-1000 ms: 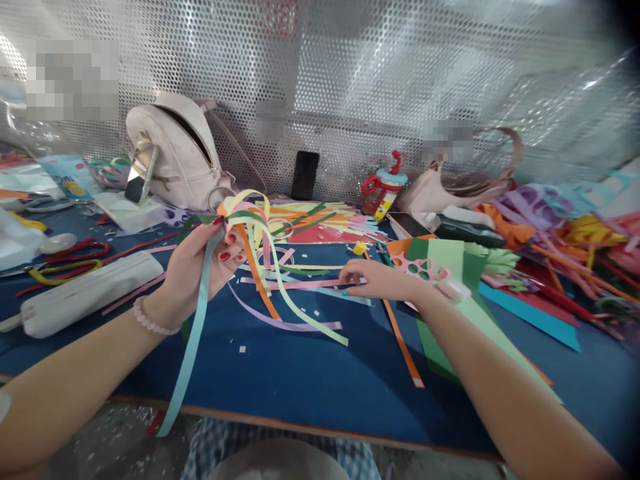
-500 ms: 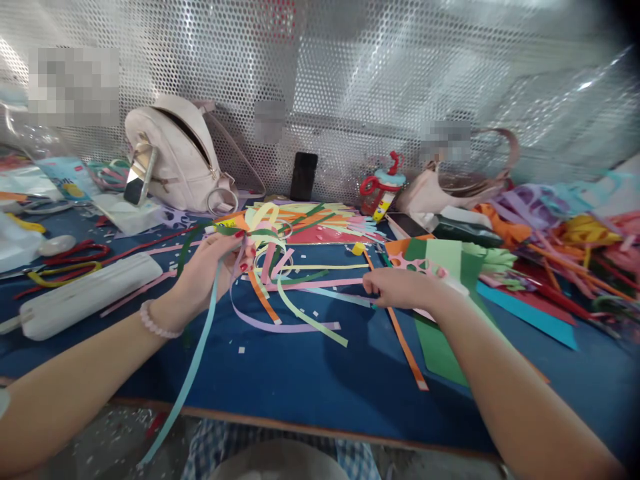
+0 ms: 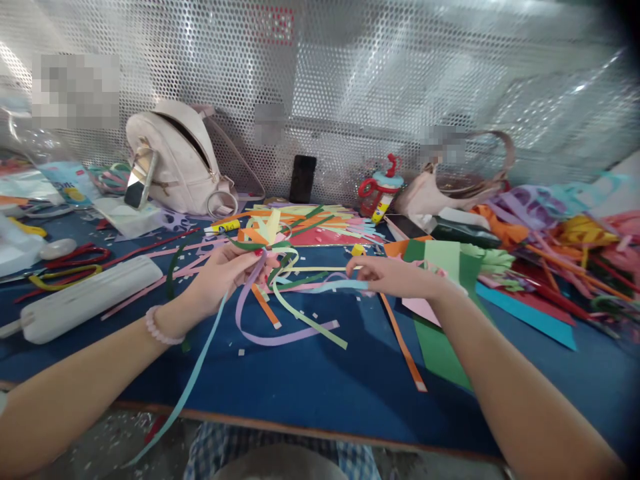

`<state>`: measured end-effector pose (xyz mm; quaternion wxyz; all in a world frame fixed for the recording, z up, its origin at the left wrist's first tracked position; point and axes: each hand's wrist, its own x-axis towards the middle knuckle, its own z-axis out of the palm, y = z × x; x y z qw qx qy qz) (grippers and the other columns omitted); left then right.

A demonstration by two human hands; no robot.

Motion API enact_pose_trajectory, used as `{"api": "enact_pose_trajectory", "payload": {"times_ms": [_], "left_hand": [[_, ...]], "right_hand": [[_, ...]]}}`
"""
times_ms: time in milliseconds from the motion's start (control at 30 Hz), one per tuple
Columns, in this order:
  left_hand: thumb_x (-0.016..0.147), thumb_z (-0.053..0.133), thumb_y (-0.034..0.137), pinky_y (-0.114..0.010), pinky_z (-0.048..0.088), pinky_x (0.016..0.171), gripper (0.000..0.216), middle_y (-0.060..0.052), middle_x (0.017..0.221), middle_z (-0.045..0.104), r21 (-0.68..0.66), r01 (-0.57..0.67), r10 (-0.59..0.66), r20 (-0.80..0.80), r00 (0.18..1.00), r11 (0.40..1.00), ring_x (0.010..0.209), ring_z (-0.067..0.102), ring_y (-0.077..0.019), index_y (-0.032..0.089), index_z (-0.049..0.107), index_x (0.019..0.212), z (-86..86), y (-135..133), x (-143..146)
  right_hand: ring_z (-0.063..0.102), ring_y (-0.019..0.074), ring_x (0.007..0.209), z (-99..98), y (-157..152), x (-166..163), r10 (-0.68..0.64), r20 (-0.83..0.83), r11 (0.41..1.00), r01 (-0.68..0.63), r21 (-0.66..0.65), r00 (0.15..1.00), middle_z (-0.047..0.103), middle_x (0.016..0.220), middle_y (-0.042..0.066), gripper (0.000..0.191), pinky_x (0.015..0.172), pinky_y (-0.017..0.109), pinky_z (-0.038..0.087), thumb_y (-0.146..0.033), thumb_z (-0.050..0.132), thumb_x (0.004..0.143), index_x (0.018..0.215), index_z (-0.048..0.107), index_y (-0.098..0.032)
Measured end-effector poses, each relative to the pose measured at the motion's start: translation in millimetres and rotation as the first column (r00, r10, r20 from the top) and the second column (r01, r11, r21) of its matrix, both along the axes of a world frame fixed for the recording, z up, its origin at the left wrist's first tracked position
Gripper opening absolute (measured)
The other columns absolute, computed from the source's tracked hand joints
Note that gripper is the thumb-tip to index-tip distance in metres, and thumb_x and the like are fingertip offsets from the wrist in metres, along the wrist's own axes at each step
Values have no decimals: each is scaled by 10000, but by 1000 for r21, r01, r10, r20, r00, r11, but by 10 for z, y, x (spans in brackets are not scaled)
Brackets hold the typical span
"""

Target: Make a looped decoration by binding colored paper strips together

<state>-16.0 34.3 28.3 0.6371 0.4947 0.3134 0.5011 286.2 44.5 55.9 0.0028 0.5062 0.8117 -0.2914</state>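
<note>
My left hand (image 3: 235,270), with a beaded bracelet at its wrist, pinches a cluster of coloured paper strips where they cross. From this cluster a light blue strip (image 3: 197,370) hangs down past the table's front edge. A purple strip (image 3: 265,339) and a pale green strip (image 3: 310,322) curl out onto the table. My right hand (image 3: 387,275) is closed at the end of another light blue paper strip (image 3: 337,285), which runs leftward to the cluster; its fingertips are partly hidden. Below that hand lies an orange strip (image 3: 403,343).
Behind the hands, many cut strips rest on a red sheet (image 3: 345,233). A yellow glue stick (image 3: 223,227), a white glue gun (image 3: 93,300) and scissors (image 3: 65,275) are at left. Green paper (image 3: 440,353) and tangled strips (image 3: 545,207) lie right. A phone (image 3: 303,179) leans at the back.
My left hand has shifted right and slightly down with the cluster, uncovering the glue stick. My right hand has moved a little left and up; the light blue strip at its fingers has lifted and bent.
</note>
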Motion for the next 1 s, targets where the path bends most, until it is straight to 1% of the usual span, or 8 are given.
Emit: {"api": "enact_pose_trajectory", "payload": {"times_ms": [100, 233, 333, 467, 600, 700, 833, 1000], "left_hand": [[755, 629, 243, -228, 507, 552, 155, -69, 752, 711, 11, 13, -12, -87, 996, 1000, 563, 599, -123, 112, 695, 807, -31, 16, -13], [780, 627, 255, -215, 511, 603, 173, -67, 835, 718, 15, 41, -39, -107, 994, 999, 595, 596, -105, 141, 698, 890, -62, 29, -39], [782, 630, 258, -204, 502, 602, 172, -71, 863, 715, 10, 87, -84, -155, 984, 996, 611, 594, -100, 141, 705, 882, -64, 21, -44], [781, 631, 279, -222, 503, 613, 219, -75, 934, 705, 15, 88, -83, -210, 974, 996, 639, 592, -110, 152, 689, 949, -75, 13, -39], [801, 596, 273, -235, 495, 616, 250, -62, 854, 705, 48, 80, -63, -293, 954, 996, 651, 593, -128, 149, 672, 1005, -81, 10, -39], [817, 567, 257, -229, 476, 634, 221, -39, 712, 683, 116, 98, -44, -402, 915, 988, 657, 587, -136, 136, 699, 946, -69, -8, -35], [804, 581, 256, -227, 466, 663, 198, -21, 660, 666, 152, 121, -42, -443, 896, 981, 654, 583, -137, 139, 706, 904, -38, -64, 6], [752, 632, 230, -220, 474, 613, 164, -21, 678, 662, 134, 154, -77, -455, 887, 979, 626, 584, -138, 131, 700, 864, -9, -144, 84]], "right_hand": [[524, 105, 615, -7, 63, 99, -76, -458, 992, 22, -123, 886, 580, 742, -12, 272, 567, 220, 398, -266, 585, 741, 1004, 538, -218], [465, 83, 504, -30, 123, 216, -243, -858, 967, 179, -179, 453, 546, 629, -60, 359, 485, 214, 352, -253, 687, 653, 982, 553, -300], [429, 82, 496, -16, 126, 284, -149, -981, 960, 258, -112, 126, 475, 548, -66, 158, 476, 214, 341, -238, 670, 652, 770, 581, -293], [418, 76, 520, 28, 71, 369, 22, -999, 924, 383, 6, -38, 490, 604, -63, 133, 459, 204, 326, -253, 687, 658, 724, 588, -312], [317, 57, 408, 48, 31, 313, 65, -988, 934, 339, 109, 137, 415, 506, -78, 241, 413, 197, 293, -497, 717, 623, 657, 586, -298], [434, 87, 464, 31, -12, 72, 43, -946, 946, 292, 142, 322, 475, 519, -50, 223, 467, 233, 365, -409, 752, 614, 607, 597, -248], [506, 119, 639, -57, -155, -397, 94, -627, 912, 187, 366, 773, 537, 741, 19, 165, 582, 267, 409, -277, 611, 759, 625, 603, -180], [529, 167, 854, -244, -322, -754, 287, -413, 723, 87, 685, 864, 573, 880, 52, 124, 764, 326, 431, -152, 580, 784, 671, 622, -184]]}}
